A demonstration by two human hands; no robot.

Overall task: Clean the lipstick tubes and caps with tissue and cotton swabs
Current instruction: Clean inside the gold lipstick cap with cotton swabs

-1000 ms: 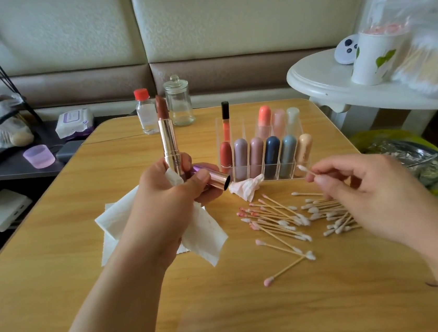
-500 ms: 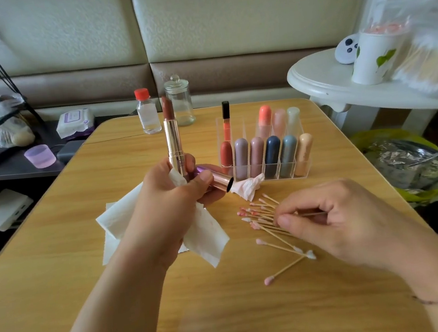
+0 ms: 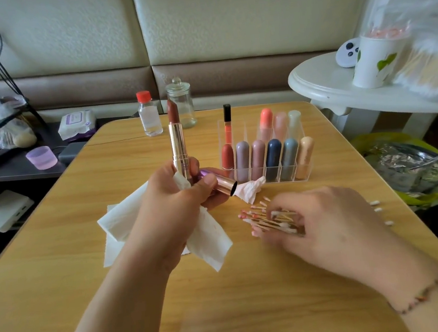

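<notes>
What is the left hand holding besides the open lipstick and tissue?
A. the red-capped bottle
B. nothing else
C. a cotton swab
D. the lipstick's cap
D: the left hand grips the upright lipstick and tissue, with the purple and gold cap sticking out sideways between its fingers.

No text, brand name or number can be read anywhere. A purple-printed label is seen on the wipes pack (image 3: 77,122) left of the desk (image 3: 254,298), but its lettering is too small and blurred to be made out.
</notes>
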